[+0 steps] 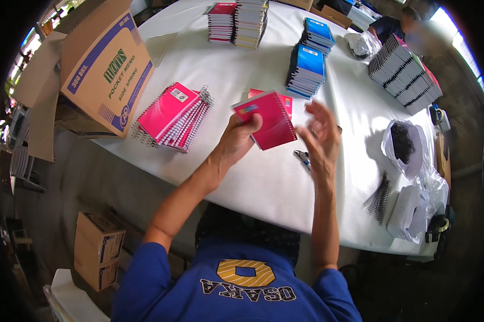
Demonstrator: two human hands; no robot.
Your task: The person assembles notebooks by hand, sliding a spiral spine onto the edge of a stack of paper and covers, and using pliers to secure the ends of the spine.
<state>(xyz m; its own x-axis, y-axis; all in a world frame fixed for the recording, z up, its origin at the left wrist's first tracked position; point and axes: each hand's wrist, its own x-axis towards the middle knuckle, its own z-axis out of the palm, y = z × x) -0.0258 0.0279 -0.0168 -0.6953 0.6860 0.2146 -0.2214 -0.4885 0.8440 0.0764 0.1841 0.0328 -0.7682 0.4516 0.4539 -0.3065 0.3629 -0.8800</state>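
Observation:
My left hand grips a pink pocket notebook by its left side, thumb across the cover. Along the notebook's right edge runs a row of binding holes; whether a coil sits in them is hard to tell. Beside that edge is my right hand, fingers raised and apart, slightly blurred, with no object plainly in it. Another pink notebook lies on the table, partly hidden behind the held one. Small pliers rest just left of my right wrist. A pile of spiral-bound pink notebooks lies to the left.
An open cardboard carton stands at the left on the white-covered table. Blue notebook stacks and pink-and-white stacks stand farther back. At right are a tall stack, black coils and plastic bags. Another person sits beyond.

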